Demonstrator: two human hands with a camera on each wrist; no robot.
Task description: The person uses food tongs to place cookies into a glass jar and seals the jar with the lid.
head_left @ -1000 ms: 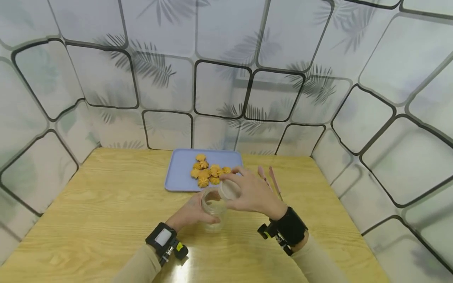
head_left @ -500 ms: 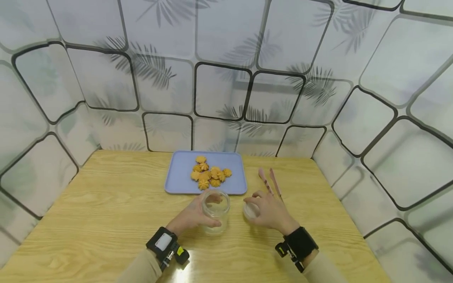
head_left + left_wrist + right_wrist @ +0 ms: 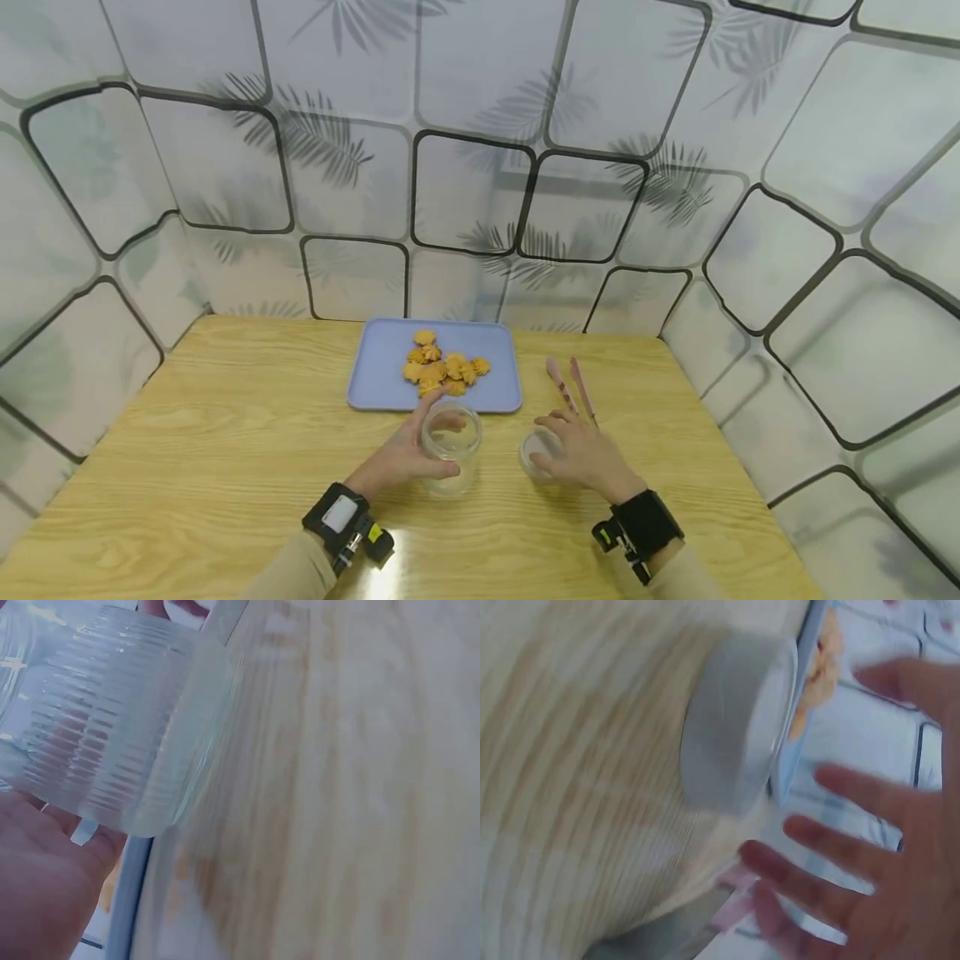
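Note:
A clear ribbed jar (image 3: 452, 454) with an uncovered mouth stands upright on the table in front of the tray. My left hand (image 3: 401, 458) holds it from the left, thumb across the near side and fingers round the far side. The left wrist view has the ribbed wall of the jar (image 3: 112, 720) close up, fingers showing through it. A round pale lid (image 3: 538, 452) lies on the table right of the jar. Over its right edge is my right hand (image 3: 581, 454); in the right wrist view the spread fingers (image 3: 855, 847) are apart from the lid (image 3: 735, 724).
Behind the jar lies a blue tray (image 3: 382, 358) bearing several golden cookies (image 3: 453, 367). Pink-tipped tongs (image 3: 573, 387) lie to its right, just beyond my right hand. A patterned curtain (image 3: 465, 192) encloses the wooden table (image 3: 202, 467) at the back and sides.
My right hand has carried the lid from the jar's mouth rightward, down to the table, and released it. The left hand stays at the jar, its index finger now lifted more.

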